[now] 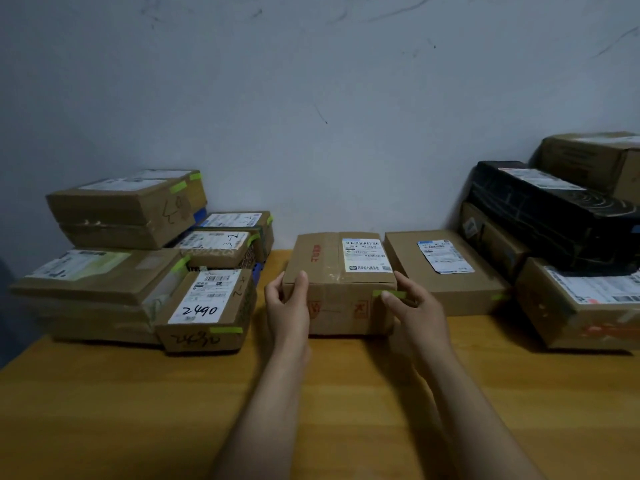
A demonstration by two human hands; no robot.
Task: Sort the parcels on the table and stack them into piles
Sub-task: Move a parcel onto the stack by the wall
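Between left hand (289,308), right hand (415,315) — parcel (332,268) label-up

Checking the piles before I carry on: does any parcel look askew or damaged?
Yes. On the right, the black parcel looks tilted across the cardboard box under it, not flat. The flat box beside the centre box, which the left hand and right hand grip, has a crooked label. No damage is plain.

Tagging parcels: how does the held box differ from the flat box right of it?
The held box is taller; the flat box is low. The left hand and right hand grip the held box; the flat box is untouched. Both: brown cardboard, white label.
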